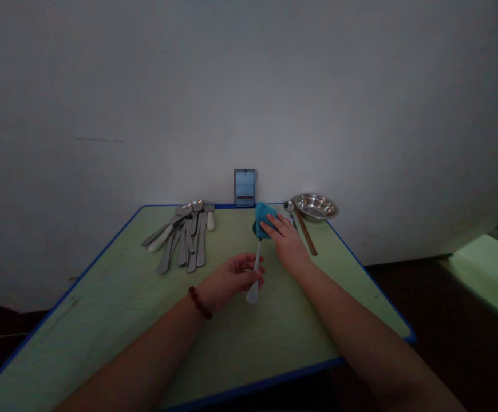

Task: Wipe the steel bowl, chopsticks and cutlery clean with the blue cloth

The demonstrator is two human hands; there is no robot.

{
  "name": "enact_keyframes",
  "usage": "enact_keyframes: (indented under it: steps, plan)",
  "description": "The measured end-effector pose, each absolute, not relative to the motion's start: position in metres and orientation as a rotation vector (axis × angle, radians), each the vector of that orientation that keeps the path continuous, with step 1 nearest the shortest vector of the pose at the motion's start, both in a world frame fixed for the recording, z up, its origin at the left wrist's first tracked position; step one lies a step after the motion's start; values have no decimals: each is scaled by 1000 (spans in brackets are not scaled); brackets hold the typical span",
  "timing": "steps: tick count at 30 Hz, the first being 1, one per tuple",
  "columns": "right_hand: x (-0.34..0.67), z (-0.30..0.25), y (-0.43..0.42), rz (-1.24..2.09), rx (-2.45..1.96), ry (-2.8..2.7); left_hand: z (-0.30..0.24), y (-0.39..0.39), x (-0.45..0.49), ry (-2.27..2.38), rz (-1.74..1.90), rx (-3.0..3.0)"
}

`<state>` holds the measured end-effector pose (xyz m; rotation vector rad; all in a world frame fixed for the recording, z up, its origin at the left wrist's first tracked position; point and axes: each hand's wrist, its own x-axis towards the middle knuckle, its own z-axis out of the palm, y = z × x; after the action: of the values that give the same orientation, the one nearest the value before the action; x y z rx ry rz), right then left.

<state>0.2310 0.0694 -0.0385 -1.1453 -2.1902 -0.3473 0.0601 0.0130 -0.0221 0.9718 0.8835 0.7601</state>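
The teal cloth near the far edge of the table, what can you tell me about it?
The teal cloth looks soft and bunched into a thick wad. The right hand grips it, fingers laid over its top. It covers the far end of a slim white-handled utensil, whose handle the left hand holds. It sits low over the pale green table, near the far edge.

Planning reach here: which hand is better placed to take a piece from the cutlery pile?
Left, probably: the left hand is nearer the cutlery pile, though gripping the white-handled utensil; the right hand holds the teal cloth farther away.
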Motion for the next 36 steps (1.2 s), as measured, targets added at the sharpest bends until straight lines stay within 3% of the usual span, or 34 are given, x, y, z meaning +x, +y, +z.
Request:
enact_keyframes:
  steps: [36]
  plan:
    - [232, -36, 67, -280, -1005, -2329, -21, 13, 60, 978, 680, 1064]
